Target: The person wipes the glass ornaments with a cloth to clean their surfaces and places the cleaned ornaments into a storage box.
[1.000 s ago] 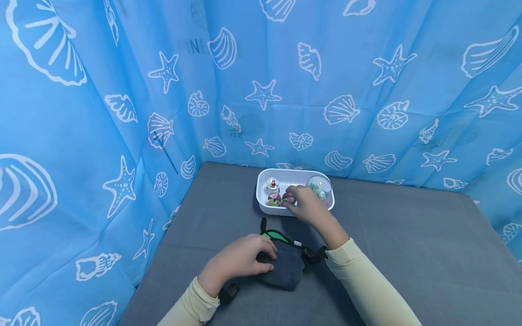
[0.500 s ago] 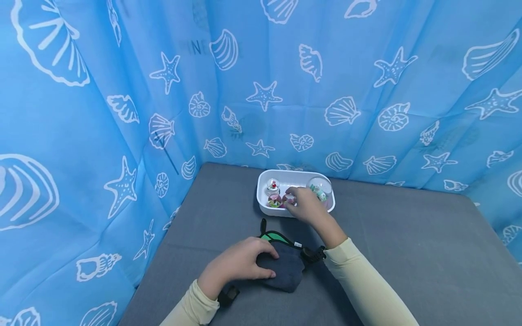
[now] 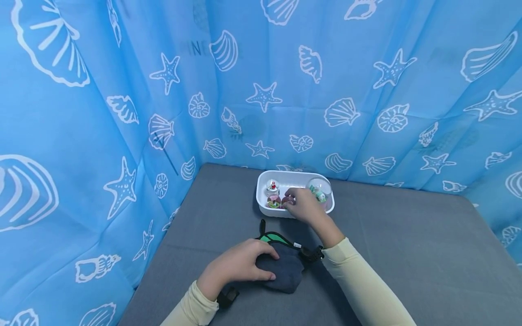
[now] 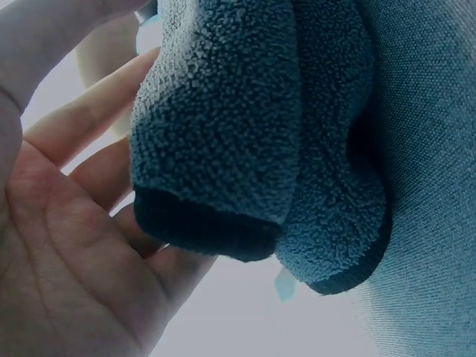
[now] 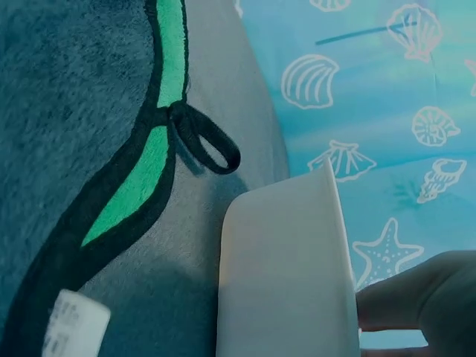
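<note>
In the head view my right hand (image 3: 303,206) reaches into a white tray (image 3: 265,209) and pinches a small snow globe (image 3: 287,201) between thumb and fingers. Two other small globes sit left of it, one with a red figure (image 3: 273,186) and one with a pink and green inside (image 3: 273,202). My left hand (image 3: 240,262) rests on a dark plush towel (image 3: 285,271) with black and green trim. In the left wrist view its fingers pass behind the towel's folds (image 4: 223,111), thumb apart. The tray wall (image 5: 282,275) hides most of the right hand in the right wrist view.
A larger clear dome (image 3: 320,188) with teal pieces stands at the tray's right end. A black hanging loop (image 5: 212,141) and a white label (image 5: 74,327) stick out from the towel's edge. Grey cloth covers the table (image 3: 408,235); a blue shell-print curtain (image 3: 285,108) surrounds it.
The left hand has shifted slightly toward the person, its thumb and index finger a little wider apart. The right hand stays over the same globe, which has turned and moved slightly.
</note>
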`<action>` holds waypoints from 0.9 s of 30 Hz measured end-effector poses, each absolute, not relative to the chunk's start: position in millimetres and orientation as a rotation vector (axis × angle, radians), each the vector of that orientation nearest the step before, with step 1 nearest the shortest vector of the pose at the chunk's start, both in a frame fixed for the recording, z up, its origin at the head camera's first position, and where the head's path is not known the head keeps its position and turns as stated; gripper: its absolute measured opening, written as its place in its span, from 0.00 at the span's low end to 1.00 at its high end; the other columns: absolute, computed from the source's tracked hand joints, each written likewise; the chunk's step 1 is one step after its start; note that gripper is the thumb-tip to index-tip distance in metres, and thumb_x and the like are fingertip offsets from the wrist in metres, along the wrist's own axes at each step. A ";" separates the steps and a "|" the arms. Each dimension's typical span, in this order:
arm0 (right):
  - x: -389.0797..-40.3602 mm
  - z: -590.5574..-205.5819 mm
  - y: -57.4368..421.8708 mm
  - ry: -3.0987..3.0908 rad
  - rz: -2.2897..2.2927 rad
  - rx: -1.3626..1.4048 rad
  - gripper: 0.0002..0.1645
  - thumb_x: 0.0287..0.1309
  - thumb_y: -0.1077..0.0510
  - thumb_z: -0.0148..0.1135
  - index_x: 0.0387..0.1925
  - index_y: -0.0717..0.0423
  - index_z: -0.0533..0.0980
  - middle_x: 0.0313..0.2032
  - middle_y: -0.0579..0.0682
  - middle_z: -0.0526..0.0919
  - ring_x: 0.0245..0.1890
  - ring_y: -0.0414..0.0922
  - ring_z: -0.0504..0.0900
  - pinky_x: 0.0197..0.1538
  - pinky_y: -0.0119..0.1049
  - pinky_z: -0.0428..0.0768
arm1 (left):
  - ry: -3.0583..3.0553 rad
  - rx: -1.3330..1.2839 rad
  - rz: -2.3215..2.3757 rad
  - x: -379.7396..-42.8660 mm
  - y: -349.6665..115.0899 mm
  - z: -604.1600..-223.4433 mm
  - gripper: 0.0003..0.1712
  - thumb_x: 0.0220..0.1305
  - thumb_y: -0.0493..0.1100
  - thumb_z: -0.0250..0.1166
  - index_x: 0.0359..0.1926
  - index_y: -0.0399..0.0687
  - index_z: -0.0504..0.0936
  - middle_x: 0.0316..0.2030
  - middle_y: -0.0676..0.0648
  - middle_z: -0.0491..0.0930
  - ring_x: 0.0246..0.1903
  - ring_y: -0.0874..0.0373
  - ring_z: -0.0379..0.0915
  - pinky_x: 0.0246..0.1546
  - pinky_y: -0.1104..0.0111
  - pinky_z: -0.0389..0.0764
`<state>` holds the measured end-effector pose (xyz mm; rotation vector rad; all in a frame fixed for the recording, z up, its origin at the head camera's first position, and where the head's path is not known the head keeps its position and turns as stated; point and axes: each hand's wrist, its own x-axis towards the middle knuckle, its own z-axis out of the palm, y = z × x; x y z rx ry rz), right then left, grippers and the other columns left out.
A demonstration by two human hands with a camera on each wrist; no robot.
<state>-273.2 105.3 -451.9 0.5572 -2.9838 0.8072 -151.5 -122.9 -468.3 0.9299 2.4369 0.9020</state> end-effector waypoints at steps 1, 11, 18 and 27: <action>-273.0 -451.9 104.7 -2.990 0.798 0.545 0.18 0.65 0.59 0.72 0.52 0.67 0.84 0.41 0.59 0.90 0.36 0.48 0.84 0.42 0.46 0.85 | 2.436 0.932 0.904 -151.5 -123.0 -468.6 0.22 0.66 0.55 0.77 0.59 0.59 0.87 0.58 0.60 0.85 0.60 0.68 0.78 0.66 0.63 0.80; -262.1 -443.8 103.3 -2.941 0.657 0.470 0.21 0.67 0.54 0.69 0.54 0.65 0.85 0.44 0.61 0.89 0.33 0.49 0.81 0.36 0.44 0.80 | 2.434 0.934 0.910 -151.5 -122.5 -471.3 0.23 0.67 0.57 0.75 0.60 0.59 0.86 0.60 0.60 0.84 0.62 0.67 0.78 0.66 0.63 0.80; -246.1 -438.7 113.5 -2.867 0.596 0.526 0.18 0.68 0.48 0.69 0.50 0.56 0.88 0.46 0.55 0.91 0.41 0.50 0.88 0.43 0.50 0.86 | 2.428 0.960 0.951 -152.1 -121.6 -473.3 0.23 0.69 0.58 0.74 0.60 0.57 0.86 0.59 0.59 0.85 0.61 0.67 0.78 0.66 0.64 0.80; -221.4 -430.3 129.1 -2.657 0.527 0.566 0.16 0.69 0.47 0.69 0.45 0.55 0.88 0.41 0.54 0.90 0.38 0.50 0.85 0.35 0.48 0.83 | 2.533 0.946 1.034 -157.1 -129.7 -477.3 0.18 0.69 0.57 0.74 0.53 0.55 0.88 0.51 0.59 0.86 0.53 0.67 0.80 0.59 0.65 0.83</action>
